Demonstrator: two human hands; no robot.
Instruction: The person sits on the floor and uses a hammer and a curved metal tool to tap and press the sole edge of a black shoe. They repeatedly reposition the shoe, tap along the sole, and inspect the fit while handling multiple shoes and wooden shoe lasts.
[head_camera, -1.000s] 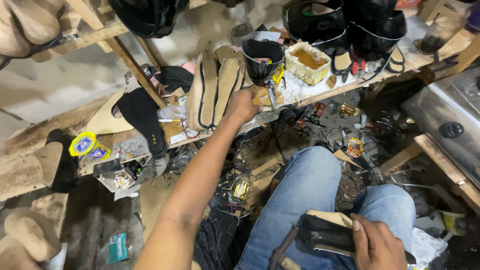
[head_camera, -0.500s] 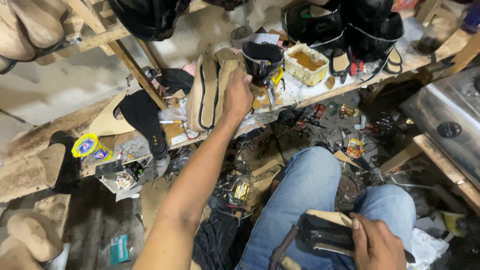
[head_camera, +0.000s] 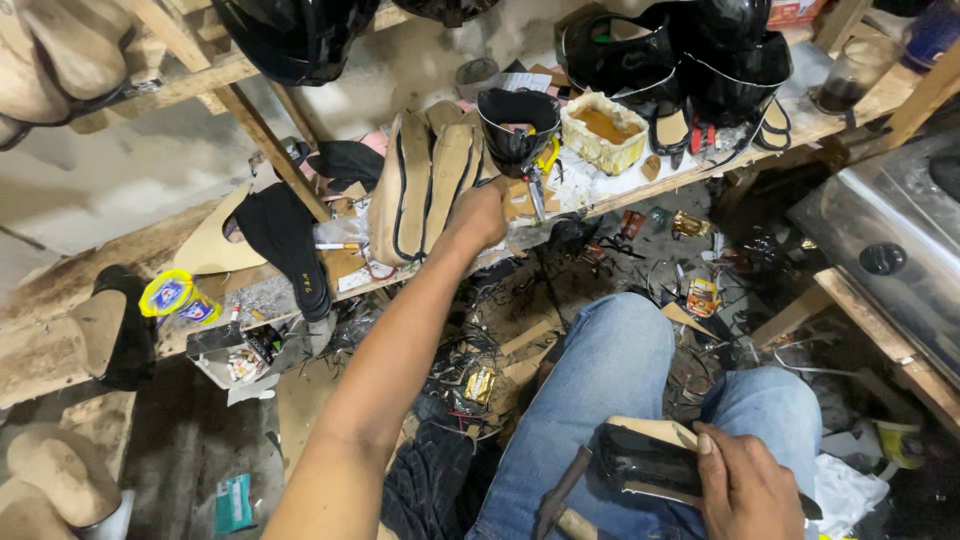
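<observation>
My left hand (head_camera: 480, 212) is stretched out to the low wooden bench (head_camera: 300, 290) and grips the near edge of a tan shoe sole (head_camera: 452, 178), one of a small stack of tan soles (head_camera: 408, 185) with dark edging. My right hand (head_camera: 745, 490) rests on my right thigh and holds a black shoe piece with a pale sole (head_camera: 650, 455) against my blue jeans. A hammer (head_camera: 560, 500) lies across my lap, near the right hand.
A tub of yellowish glue (head_camera: 603, 130) and a black cup (head_camera: 518, 125) sit on the bench beyond the soles. Black shoe uppers (head_camera: 690, 50) crowd the right end. A yellow tin (head_camera: 175, 297) stands at the left. Scraps and wrappers litter the floor; a metal machine (head_camera: 890, 250) is at right.
My left hand has moved left along the bench, from near the black cup to the stack of tan soles, and closed on one. My right hand has stayed on the shoe piece.
</observation>
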